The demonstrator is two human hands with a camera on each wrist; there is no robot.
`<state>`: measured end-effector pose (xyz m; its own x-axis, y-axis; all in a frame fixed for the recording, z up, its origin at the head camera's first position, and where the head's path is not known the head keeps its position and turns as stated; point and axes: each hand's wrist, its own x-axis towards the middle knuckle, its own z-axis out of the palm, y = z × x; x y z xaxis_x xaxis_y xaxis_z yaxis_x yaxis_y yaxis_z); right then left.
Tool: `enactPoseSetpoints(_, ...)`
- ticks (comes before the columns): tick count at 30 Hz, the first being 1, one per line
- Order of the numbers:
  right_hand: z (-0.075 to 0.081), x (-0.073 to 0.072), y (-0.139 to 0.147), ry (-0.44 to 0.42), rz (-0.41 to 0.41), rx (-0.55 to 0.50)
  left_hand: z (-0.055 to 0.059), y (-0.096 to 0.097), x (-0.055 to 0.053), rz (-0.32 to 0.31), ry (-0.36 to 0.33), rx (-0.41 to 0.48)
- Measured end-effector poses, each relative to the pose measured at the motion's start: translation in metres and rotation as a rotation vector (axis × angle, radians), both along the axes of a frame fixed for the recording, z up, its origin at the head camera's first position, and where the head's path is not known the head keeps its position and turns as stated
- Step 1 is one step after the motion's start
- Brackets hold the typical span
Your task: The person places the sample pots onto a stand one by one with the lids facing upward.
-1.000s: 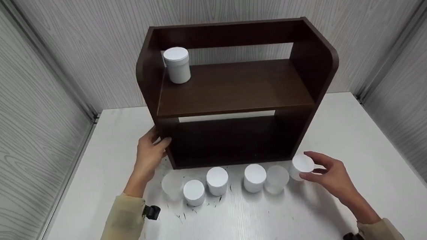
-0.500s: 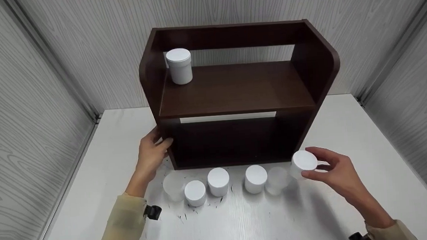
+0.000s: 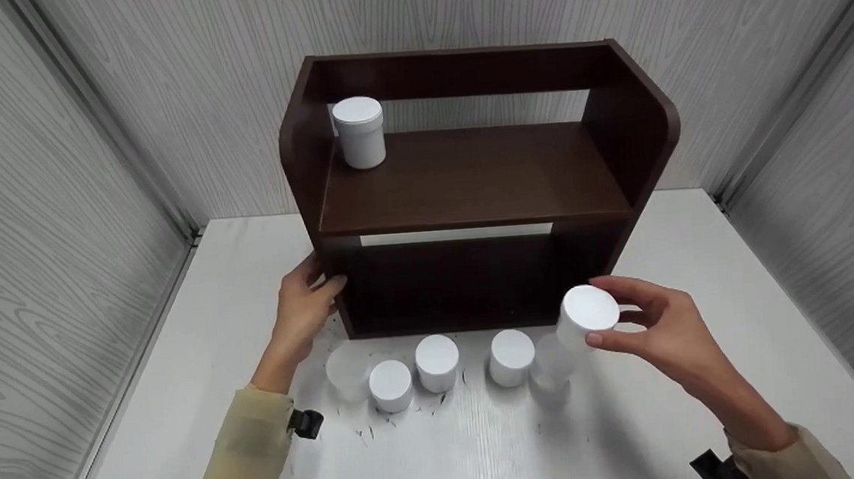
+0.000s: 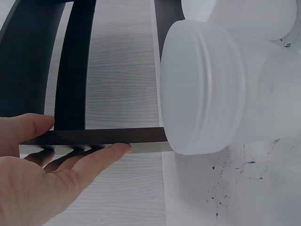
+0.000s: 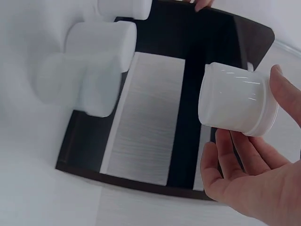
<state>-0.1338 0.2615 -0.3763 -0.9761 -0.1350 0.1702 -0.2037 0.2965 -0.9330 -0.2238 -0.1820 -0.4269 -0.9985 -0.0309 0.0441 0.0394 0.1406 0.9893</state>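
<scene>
My right hand (image 3: 663, 332) pinches a white lidded jar (image 3: 590, 309) between thumb and fingers. The jar is raised off the table before the lower right corner of a dark brown two-tier shelf (image 3: 468, 176). In the right wrist view the jar's plain side wall (image 5: 230, 96) shows, thumb at the lid end. My left hand (image 3: 300, 308) grips the shelf's left side panel low down. The left wrist view has the thumb on one face of that panel (image 4: 103, 136) and the fingers on the other. A taller white jar (image 3: 361, 139) stands on the upper tier at left.
Along the shelf's front, on the white table (image 3: 472, 454), stand a frosted jar (image 3: 346, 373), a short white jar (image 3: 390, 385), two more white jars (image 3: 437, 363) and another frosted jar (image 3: 550, 362). Grey wood-grain walls (image 3: 60, 257) enclose the table at the back and sides.
My right hand has lifted the white jar off the table, first slightly right, then up and left toward the shelf. My left hand stays on the side panel.
</scene>
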Motion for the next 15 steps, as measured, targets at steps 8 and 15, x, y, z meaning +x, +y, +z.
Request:
enactPoseSetpoints(8,0.026,-0.008,-0.020,0.044,0.054,-0.002,-0.001,0.000,0.001,-0.004,0.012,-0.033)
enactPoseSetpoints(15,0.055,-0.020,-0.039,0.065,0.080,-0.009,0.000,0.001,0.002,0.004,0.014,-0.030)
